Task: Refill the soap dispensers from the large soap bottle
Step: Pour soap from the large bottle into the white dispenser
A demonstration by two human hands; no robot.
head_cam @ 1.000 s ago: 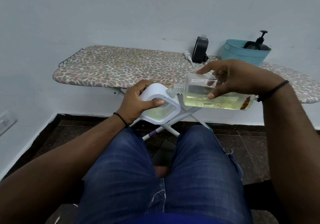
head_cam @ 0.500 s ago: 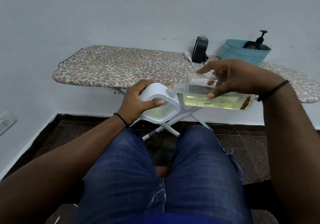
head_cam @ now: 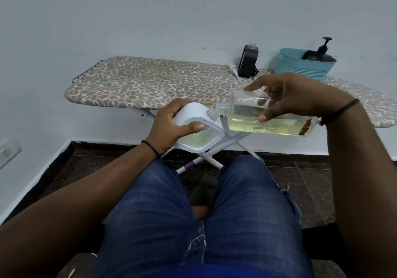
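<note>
My right hand point(head_cam: 294, 97) grips a large clear soap bottle point(head_cam: 270, 123) holding yellowish liquid. The bottle lies nearly flat, its open neck pointing left into a white soap dispenser point(head_cam: 199, 136). My left hand point(head_cam: 169, 127) holds that dispenser tilted, fingers over its rounded top and thumb across its front. Pale liquid shows in the dispenser's clear tank. Both are held in the air above my knees, in front of the ironing board point(head_cam: 150, 82).
On the board's far right stands a black dispenser point(head_cam: 249, 62) with a white pump head point(head_cam: 233, 68) lying beside it. A teal basket point(head_cam: 300, 67) holds a black pump bottle point(head_cam: 322, 50). The wall is close behind; dark floor tiles lie below.
</note>
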